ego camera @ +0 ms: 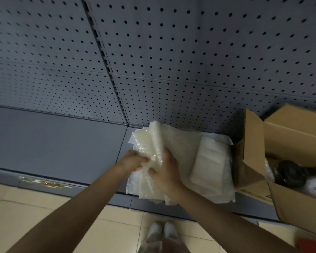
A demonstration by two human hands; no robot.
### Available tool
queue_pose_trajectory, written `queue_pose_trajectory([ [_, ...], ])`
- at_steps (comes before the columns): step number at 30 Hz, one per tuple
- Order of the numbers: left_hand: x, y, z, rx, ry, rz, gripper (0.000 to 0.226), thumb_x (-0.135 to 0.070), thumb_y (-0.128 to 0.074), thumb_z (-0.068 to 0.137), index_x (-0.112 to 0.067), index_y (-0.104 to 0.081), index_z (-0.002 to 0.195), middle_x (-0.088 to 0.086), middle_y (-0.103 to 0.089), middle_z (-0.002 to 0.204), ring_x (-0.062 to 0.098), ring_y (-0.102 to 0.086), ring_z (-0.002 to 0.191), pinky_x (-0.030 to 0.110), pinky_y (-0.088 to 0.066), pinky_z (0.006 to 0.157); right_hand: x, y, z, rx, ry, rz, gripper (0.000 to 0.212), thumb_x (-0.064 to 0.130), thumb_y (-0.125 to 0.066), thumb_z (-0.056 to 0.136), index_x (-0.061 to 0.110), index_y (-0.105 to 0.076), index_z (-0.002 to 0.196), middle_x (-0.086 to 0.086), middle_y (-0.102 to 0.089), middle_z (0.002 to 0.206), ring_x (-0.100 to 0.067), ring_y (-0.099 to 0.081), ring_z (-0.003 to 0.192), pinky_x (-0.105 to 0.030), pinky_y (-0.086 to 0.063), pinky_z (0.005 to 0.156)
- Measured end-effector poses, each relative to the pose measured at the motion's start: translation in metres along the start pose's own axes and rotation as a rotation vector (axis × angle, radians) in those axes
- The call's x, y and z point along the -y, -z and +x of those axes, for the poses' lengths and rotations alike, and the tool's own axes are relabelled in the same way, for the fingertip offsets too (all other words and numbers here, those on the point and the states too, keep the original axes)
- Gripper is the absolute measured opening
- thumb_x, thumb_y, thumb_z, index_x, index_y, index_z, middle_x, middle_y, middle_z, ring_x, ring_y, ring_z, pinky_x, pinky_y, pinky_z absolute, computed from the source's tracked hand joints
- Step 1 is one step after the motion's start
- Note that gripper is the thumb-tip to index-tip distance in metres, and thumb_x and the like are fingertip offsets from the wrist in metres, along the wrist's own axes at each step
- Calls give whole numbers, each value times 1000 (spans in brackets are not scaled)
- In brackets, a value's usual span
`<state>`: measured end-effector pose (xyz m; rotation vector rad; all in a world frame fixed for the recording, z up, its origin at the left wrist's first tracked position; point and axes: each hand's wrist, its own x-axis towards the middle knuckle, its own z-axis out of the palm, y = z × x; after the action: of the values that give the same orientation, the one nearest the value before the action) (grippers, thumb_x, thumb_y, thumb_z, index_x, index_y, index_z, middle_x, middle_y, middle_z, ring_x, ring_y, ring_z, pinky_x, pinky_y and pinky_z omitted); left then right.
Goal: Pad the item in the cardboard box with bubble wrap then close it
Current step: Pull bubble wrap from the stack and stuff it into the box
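Observation:
A stack of whitish bubble wrap sheets (pixel 204 161) lies on the grey shelf, left of an open cardboard box (pixel 299 136). Inside the box sits a black item (pixel 288 173), with some wrap beside it. My left hand (pixel 133 160) grips the lifted near-left corner of a bubble wrap sheet (pixel 150 141). My right hand (pixel 167 172) holds the same sheet from the right, thumb curled over its edge. The sheet's upper part stands raised above the stack.
The grey shelf (pixel 53 143) runs left from the stack, backed by a perforated metal panel (pixel 171 61). The box flaps (pixel 252 139) stand open toward the stack. Beige floor tiles and my white shoes (pixel 161 231) are below the shelf edge.

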<state>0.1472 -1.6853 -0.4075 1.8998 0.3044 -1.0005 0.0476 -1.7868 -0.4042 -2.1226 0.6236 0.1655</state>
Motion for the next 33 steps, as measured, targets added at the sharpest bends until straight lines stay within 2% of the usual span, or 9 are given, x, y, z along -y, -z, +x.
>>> queue_pose_trajectory([
  [1,0,0,-2,13,5,-10,16,-9,-70,83,-11,-59,94,7,-62,99,10,-56,76,16,-49,61,3,-4,-3,69,1,-62,98,32,-67,81,15,-2,153,-12,-15,158,-30,-20,144,-42,-25,117],
  [3,0,-1,-5,42,4,-22,15,-5,-67,84,-14,-57,78,3,-59,82,9,-55,69,14,-50,57,3,-12,-8,165,-12,-193,110,40,-67,81,15,14,151,-12,7,161,-30,1,148,-42,-8,121],
  [6,2,-3,-8,74,12,-7,15,-1,-66,82,-13,-59,75,2,-58,74,9,-57,66,15,-52,56,1,-18,-10,203,-39,-297,118,46,-68,79,16,22,149,-12,16,159,-32,9,148,-46,-2,121],
  [11,3,-7,-10,84,-5,-17,7,-5,-64,84,-8,-58,86,7,-58,87,14,-61,76,16,-57,57,-1,-26,-2,155,-71,-435,117,47,-68,80,10,18,150,-18,9,159,-35,0,147,-46,-8,120],
  [15,4,-4,-11,132,-11,-4,38,-17,-68,84,-5,-54,117,9,-61,113,21,-62,104,22,-57,72,-6,-31,3,110,-81,-469,110,43,-65,84,9,15,150,-18,6,160,-35,-4,148,-46,-13,120],
  [20,3,0,-18,119,-64,128,24,-16,-59,91,-10,-48,112,8,-61,105,11,-65,80,23,-53,76,-10,-23,5,99,-52,-375,95,34,-60,89,12,8,152,-14,-3,161,-31,-13,147,-42,-18,119],
  [24,2,9,-27,93,-191,238,30,-14,-55,93,-11,-49,122,8,-61,106,18,-63,90,20,-46,73,-8,0,10,76,-106,-177,79,27,-64,85,18,-18,149,-9,-29,147,-28,-44,128,-38,-44,103],
  [28,-8,17,-32,-3,-394,619,36,-21,-58,93,-14,-51,128,3,-54,115,16,-56,97,23,-45,81,-4,25,13,73,-111,-241,60,32,-64,82,17,-39,135,-7,-42,132,-27,-53,112,-33,-49,90],
  [33,-28,18,-53,-246,-685,1291,44,-25,-55,92,-15,-43,133,6,-44,131,25,-54,112,36,-44,97,-1,60,15,155,-40,-383,55,32,-59,85,16,-41,135,-6,-57,126,-26,-57,111,-33,-50,86],
])
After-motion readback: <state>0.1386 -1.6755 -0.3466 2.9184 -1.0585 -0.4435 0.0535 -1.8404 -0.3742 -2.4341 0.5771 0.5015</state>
